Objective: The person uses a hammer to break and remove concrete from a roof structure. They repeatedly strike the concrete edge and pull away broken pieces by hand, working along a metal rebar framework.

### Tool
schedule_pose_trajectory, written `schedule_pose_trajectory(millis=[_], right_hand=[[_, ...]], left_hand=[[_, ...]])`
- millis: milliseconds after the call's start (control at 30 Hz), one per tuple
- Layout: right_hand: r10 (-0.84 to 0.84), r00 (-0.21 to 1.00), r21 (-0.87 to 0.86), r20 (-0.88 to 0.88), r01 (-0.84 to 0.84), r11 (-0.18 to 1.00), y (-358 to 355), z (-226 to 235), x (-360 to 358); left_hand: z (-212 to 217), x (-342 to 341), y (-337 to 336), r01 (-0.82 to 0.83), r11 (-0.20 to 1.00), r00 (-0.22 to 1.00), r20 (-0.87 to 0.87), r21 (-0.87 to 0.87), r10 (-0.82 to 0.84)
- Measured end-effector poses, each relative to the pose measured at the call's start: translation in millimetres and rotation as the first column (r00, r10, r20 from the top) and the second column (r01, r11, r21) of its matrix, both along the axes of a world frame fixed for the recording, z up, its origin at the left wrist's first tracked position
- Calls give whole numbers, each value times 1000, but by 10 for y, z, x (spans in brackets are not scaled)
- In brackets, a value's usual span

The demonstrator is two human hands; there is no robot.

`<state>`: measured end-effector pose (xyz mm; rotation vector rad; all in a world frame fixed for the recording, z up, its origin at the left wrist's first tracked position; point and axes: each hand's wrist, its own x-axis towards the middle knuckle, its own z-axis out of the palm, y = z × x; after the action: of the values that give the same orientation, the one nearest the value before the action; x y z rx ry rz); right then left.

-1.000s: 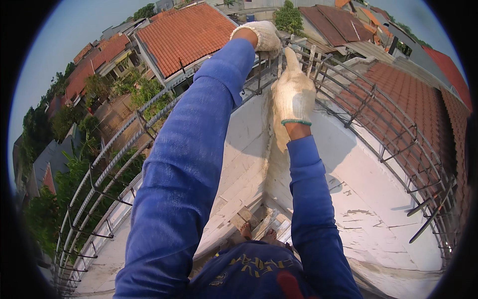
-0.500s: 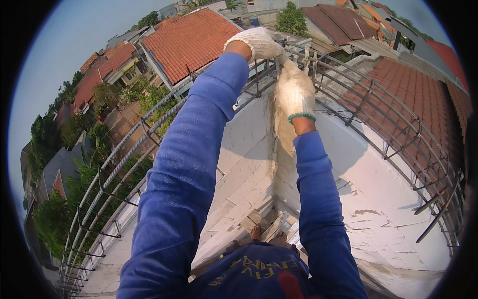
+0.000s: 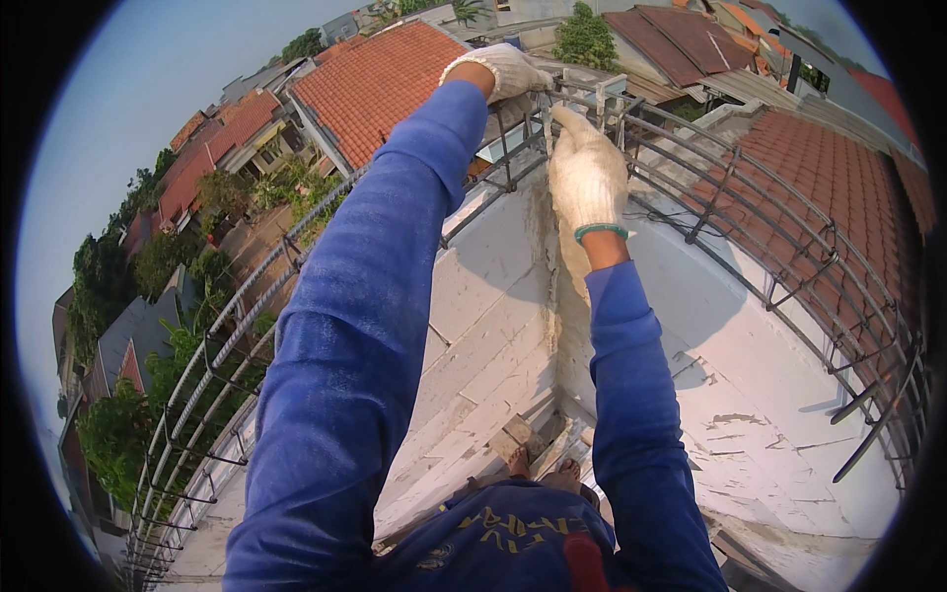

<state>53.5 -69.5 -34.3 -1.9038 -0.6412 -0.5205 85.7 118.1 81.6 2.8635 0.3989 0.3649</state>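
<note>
Rebar cage (image 3: 712, 197) blocks R of R hand (image 3: 589, 180); open gap btwn sleeves (image 3: 350, 326), over wall corner (image 3: 557, 340).

A white wall (image 3: 760, 395) bends at a corner (image 3: 555, 306). Steel bars (image 3: 712, 197), tied into a long cage, run along the wall's top on both sides of the corner. Below the corner there are wooden boards (image 3: 520, 431), and two bare feet (image 3: 520, 463) are on them.

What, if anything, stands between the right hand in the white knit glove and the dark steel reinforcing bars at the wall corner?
Nothing visible: the white-gloved right hand is right beside the dark steel reinforcing bars. The white-gloved left hand is to its upper left, not in between. Contact with the bars is unclear.
</note>
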Motion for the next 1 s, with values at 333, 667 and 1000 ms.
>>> schedule_pose_trajectory(millis=[333, 667, 1000], right_hand=[[-94, 995, -126, 44, 99, 987, 130, -115, 41], [180, 970, 186, -162, -149, 971, 150, -277, 247], [681, 505, 648, -530, -276, 709, 15, 62, 151]], left_hand=[[-19, 64, 84, 106, 994, 994, -16, -30, -107], [-110, 164, 124, 136, 959, 990, 81, -248, -119], [-10, -29, -199, 88, 907, 996, 20, -411, -87]])
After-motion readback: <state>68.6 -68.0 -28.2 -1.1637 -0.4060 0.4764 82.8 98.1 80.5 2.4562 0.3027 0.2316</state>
